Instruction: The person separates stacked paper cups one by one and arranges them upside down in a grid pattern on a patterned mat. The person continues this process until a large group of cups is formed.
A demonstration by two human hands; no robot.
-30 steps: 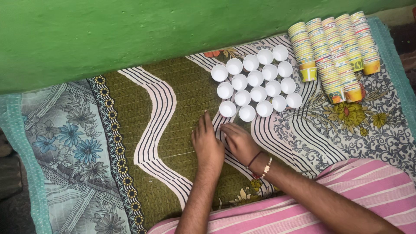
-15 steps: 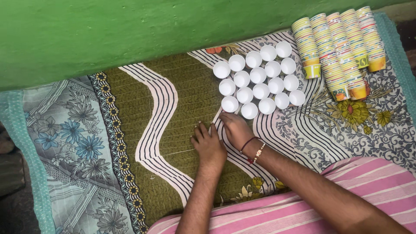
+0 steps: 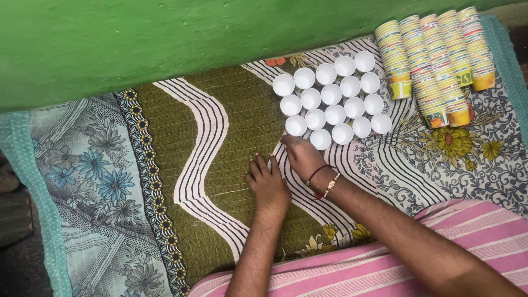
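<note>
White paper cups (image 3: 332,103) stand in a tight cluster, mouths up, on a patterned quilt (image 3: 165,165).
Head view: right hand (image 3: 301,155) lies palm-down, fingers loosely curled, holding nothing, fingertips just beside the nearest cup. Left hand (image 3: 268,184) rests flat on the quilt, empty. Printed cup stacks (image 3: 434,60) lie near the green wall (image 3: 165,44).

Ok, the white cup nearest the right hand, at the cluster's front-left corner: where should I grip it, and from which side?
Probably by the rim of the corner cup, pinched from above on its near-left side. It stands upright, mouth open. Other cups crowd its far and right sides, while the cloth to its left and front is bare. The right hand sits just in front of it.
</note>
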